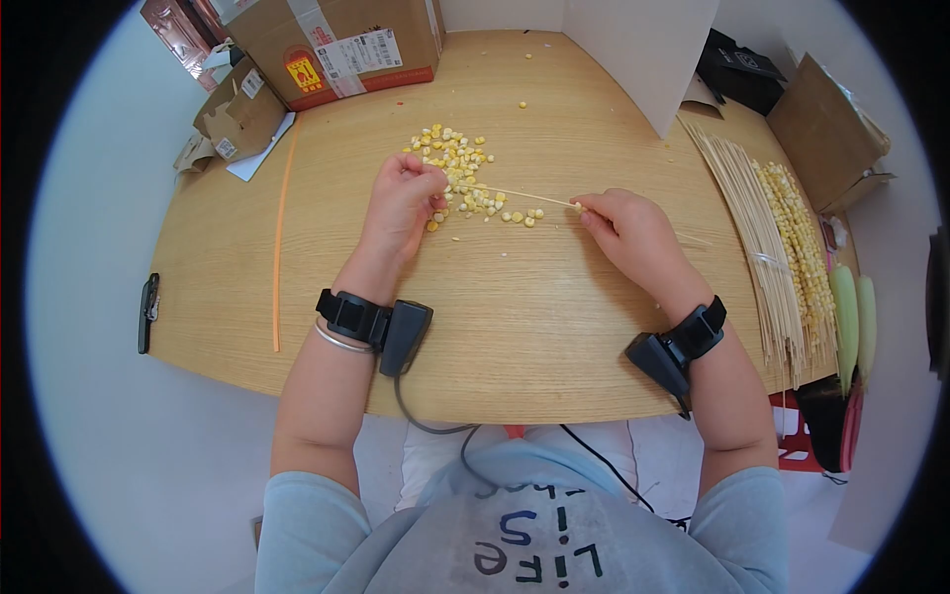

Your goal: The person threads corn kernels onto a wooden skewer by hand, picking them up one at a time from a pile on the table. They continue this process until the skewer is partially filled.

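Note:
A thin bamboo skewer (529, 196) runs between my two hands, low over the table. My left hand (401, 206) is closed in a pinch at its left end, with thumb and forefinger pressed together. My right hand (633, 233) pinches the skewer farther right, where a pale corn kernel (578, 207) shows at the fingertips. Loose yellow and white corn kernels (455, 150) lie in a pile beside and beyond my left hand, partly hidden by it. A faint thin stick end (695, 239) shows past my right hand.
At the right lie a bundle of bare skewers (744, 218), rows of kernel-filled skewers (795, 243) and corn cobs in husk (844, 322). Cardboard boxes (346, 49) stand at the back left. A white panel (638, 59) rises at the back. An orange strip (281, 247) crosses the left side.

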A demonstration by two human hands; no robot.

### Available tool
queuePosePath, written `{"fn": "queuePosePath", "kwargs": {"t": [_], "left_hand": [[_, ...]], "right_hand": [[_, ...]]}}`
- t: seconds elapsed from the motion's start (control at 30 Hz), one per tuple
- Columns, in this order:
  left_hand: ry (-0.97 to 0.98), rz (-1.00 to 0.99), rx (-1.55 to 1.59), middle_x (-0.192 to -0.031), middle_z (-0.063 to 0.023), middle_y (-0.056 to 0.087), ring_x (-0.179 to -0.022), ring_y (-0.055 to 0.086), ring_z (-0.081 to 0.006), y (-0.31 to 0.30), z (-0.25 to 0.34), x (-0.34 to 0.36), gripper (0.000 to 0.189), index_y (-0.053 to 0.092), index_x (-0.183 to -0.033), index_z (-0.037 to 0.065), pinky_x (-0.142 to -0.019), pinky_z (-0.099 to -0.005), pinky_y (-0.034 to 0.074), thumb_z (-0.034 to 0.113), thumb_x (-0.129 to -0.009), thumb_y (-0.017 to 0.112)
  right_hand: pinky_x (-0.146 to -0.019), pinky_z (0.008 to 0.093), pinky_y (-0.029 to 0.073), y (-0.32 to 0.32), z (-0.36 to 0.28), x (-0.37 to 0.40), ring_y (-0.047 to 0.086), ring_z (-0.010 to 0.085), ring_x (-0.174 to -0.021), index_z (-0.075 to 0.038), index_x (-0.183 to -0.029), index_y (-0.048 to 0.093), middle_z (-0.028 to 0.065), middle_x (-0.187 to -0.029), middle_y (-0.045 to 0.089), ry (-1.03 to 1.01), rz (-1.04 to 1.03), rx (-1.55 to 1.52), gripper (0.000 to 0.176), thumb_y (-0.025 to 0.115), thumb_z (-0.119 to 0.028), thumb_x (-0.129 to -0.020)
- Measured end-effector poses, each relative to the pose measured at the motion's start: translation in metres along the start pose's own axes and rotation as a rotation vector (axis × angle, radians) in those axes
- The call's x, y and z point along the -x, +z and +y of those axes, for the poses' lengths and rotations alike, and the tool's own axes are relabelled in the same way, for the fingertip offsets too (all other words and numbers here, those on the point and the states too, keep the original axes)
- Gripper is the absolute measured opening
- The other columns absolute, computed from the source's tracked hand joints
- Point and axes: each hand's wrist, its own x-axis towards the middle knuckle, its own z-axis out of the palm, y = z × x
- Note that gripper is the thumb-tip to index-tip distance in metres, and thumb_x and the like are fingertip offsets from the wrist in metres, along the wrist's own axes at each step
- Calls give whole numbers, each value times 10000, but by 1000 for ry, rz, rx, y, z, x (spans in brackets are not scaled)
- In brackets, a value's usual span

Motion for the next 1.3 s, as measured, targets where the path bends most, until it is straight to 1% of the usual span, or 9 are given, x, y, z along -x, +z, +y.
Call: {"fn": "queuePosePath", "kwargs": {"t": [0.13,0.73,1.17,1.23,1.3], "left_hand": [[-6,-4,-39,-823,-59,541,-684,523,-163,2,1,1,310,398,-910,105,-621,-282,446,-41,-760,626],[7,9,-25,-815,-60,546,-662,535,-170,0,-1,0,293,401,-913,100,-619,-290,462,-29,-763,617],[6,-2,-3,-815,-59,548,-684,533,-164,0,-1,0,302,399,-914,110,-633,-293,469,-21,-765,628],[13,57,10,-800,-52,540,-644,531,-163,3,1,1,295,405,-900,97,-592,-297,468,-36,-758,626],[18,55,18,-796,-57,544,-639,531,-165,3,2,1,296,403,-900,96,-592,-298,469,-41,-757,624]], "right_hand": [[-692,394,481,0,0,0,602,306,-774,-24,-951,663,146,-820,638,3,-2,1,193,534,-149,-879],[-703,394,481,0,1,0,603,303,-784,-24,-964,661,147,-826,639,-8,6,-6,199,532,-150,-882],[-704,398,479,-1,0,0,601,309,-787,-26,-969,658,152,-822,633,5,0,-12,201,525,-152,-887],[-705,399,480,-1,0,0,601,310,-787,-25,-974,657,152,-824,634,0,2,-12,203,524,-151,-887],[-706,399,480,-1,0,0,602,311,-789,-25,-976,658,153,-827,635,5,1,-15,204,524,-151,-886]]}}
